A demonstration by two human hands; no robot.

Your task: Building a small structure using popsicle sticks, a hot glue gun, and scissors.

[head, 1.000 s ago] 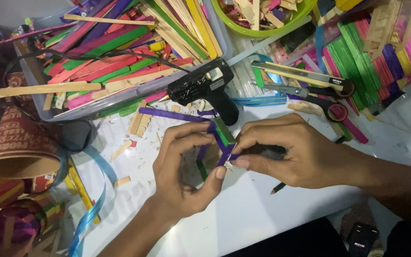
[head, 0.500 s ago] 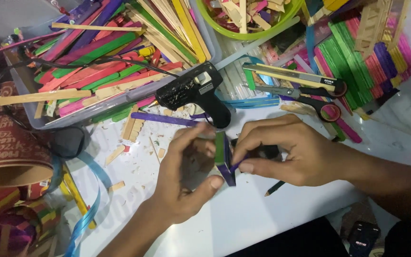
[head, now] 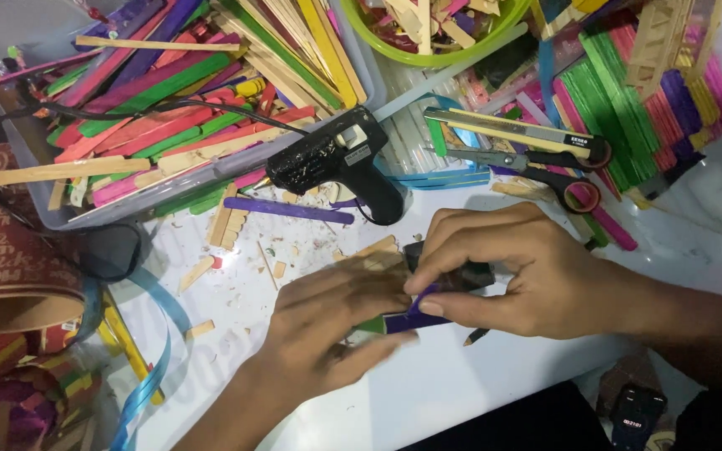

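Pinching a purple stick (head: pixel 411 321) at the desk's (head: pixel 461 392) near edge, left hand (head: pixel 336 321) and right hand (head: pixel 503 276) both clamp it; any slip could skew the join.

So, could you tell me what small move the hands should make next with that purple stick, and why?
Probably press and hold the joint a moment. Both the left hand and right hand pinch the purple stick against a green piece on the white table, and the glue gun lies set aside.

Both hands (head: pixel 428 292) pinching purple craft stick (head: pixel 415 321); glue gun (head: pixel 336 159) beside.
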